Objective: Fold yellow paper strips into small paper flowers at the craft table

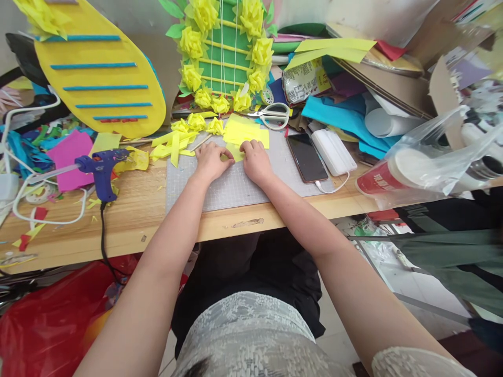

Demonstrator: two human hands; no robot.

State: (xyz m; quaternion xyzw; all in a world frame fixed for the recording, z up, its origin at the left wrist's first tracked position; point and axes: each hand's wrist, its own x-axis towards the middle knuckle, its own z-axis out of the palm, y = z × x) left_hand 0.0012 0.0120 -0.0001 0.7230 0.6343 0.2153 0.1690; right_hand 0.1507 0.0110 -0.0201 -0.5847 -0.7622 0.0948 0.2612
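My left hand (212, 161) is closed, with its thumb and index finger at the left edge of a small piece of yellow paper (236, 152). Against the same piece's right side, my right hand (257, 161) has its fingers curled and pressed on it. Both hands rest low over a grey cutting mat (223, 196). Just beyond them lies a stack of yellow paper squares (244, 130). Several yellow paper flowers (196, 122) and cut yellow strips (175, 145) sit to the left of the stack. The fingertips partly hide the held piece.
Scissors (274, 115) lie behind the stack. A phone (307, 157) and a white power bank (334, 152) are on the right, near a bagged red cup (383, 175). At left stands a blue glue gun (101, 170). A flower-trimmed green board (226, 52) leans at the back.
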